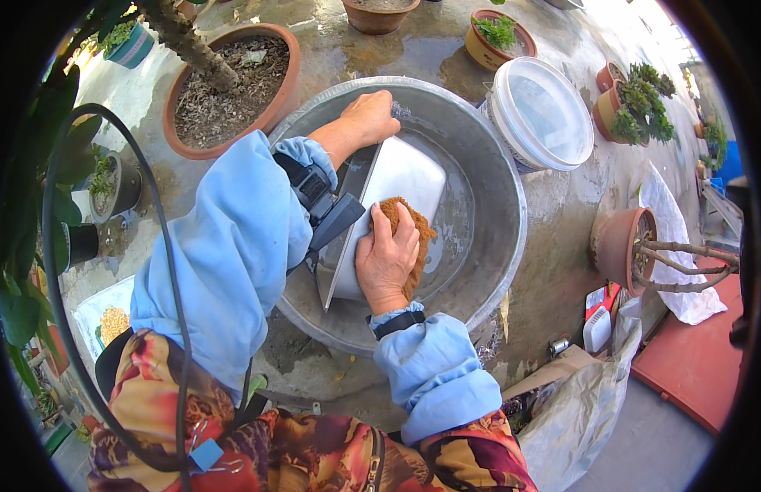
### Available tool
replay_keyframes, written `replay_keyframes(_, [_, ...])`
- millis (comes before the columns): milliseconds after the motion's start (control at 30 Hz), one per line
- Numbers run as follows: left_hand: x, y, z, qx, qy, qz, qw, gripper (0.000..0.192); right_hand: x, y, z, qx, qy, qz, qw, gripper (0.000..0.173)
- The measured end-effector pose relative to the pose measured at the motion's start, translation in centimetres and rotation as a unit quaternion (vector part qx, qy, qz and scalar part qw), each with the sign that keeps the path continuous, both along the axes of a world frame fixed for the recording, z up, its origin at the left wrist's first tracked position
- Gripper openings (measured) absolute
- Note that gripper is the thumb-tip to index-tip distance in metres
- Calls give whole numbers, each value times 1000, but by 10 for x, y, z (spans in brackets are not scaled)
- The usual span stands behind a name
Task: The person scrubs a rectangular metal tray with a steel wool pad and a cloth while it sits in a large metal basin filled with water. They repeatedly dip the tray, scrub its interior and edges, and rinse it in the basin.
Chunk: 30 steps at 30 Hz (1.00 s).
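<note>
A rectangular stainless steel pan lies tilted inside a round grey metal basin, its outer side turned up. At the pan's far end, my left hand is closed around the rim; the fingertips are partly hidden. My right hand holds a brown scrubbing cloth or pad flat against the pan's outer surface, near its closer end. Shallow water wets the bottom of the basin.
A white plastic bucket stands right beside the basin. Beyond it on the left is a large terracotta pot with a thick-stemmed plant. Another pot leans out branches at right. A black cable loops past my left sleeve.
</note>
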<state>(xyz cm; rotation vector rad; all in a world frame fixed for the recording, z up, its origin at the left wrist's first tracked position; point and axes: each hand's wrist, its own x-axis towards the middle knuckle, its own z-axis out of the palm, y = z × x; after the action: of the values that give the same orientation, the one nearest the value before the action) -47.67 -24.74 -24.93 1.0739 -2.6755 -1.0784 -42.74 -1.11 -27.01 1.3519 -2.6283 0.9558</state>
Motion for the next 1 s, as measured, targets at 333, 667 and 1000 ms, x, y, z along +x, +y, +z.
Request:
replay_keyframes(333, [54, 3, 4, 213, 230, 155, 937, 47, 1, 0, 1, 9, 4, 4, 1000, 45])
replay_keyframes(667, [34, 33, 2, -15, 181, 79, 980, 27, 1, -1, 0, 2, 7, 1, 1000, 46])
replay_keyframes(1000, [48, 34, -20, 206, 251, 141, 935, 31, 1, 1, 1, 8, -1, 1, 1000, 46])
